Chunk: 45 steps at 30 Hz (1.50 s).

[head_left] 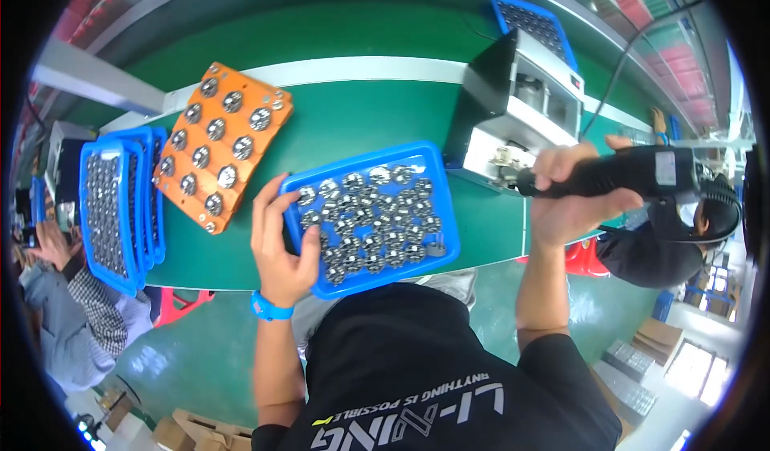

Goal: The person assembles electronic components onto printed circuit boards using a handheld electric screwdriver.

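My left hand (283,250) grips the left rim of a blue plastic tray (447,234), its thumb over the edge. Many small round shiny metal parts (373,210) lie in rows in that tray. On the right, my right hand (561,194) is closed around a black electric screwdriver (626,173), held nearly level. The screwdriver's tip points left, at the front opening of a black and white screw feeder (517,110); whether it touches a screw is too small to tell. An orange fixture plate (215,150) holding several similar round metal parts lies at the left.
Stacked blue trays (132,278) of parts stand at the table's left end. Another blue tray (501,6) sits behind the feeder. A white rail (345,70) crosses the green table (337,118). Other people work at both sides; one person's hand (52,245) shows at far left.
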Each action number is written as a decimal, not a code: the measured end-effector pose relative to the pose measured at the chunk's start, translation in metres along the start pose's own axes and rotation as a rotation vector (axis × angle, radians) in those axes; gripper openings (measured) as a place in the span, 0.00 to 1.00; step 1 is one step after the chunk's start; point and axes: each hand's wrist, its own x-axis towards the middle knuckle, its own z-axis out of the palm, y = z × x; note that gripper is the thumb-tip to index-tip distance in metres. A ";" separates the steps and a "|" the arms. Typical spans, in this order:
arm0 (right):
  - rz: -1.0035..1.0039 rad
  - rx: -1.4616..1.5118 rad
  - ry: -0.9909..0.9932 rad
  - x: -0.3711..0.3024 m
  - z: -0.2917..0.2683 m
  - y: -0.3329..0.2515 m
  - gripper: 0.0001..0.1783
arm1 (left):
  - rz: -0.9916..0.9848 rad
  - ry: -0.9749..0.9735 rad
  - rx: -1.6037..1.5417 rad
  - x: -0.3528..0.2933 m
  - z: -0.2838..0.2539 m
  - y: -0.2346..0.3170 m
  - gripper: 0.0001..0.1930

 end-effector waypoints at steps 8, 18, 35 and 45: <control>0.179 0.379 -0.273 -0.038 0.079 0.011 0.50 | -0.069 -0.018 -0.124 0.002 -0.007 0.000 0.21; 0.344 0.208 -0.471 -0.074 0.181 0.059 0.51 | -0.019 0.037 -0.019 -0.002 -0.004 -0.010 0.21; 0.346 0.200 -0.513 -0.088 0.184 0.070 0.51 | -0.018 0.034 -0.010 -0.002 -0.005 -0.014 0.21; 0.201 0.277 -0.622 -0.087 0.182 0.087 0.38 | 0.036 0.058 0.024 0.000 -0.002 -0.011 0.22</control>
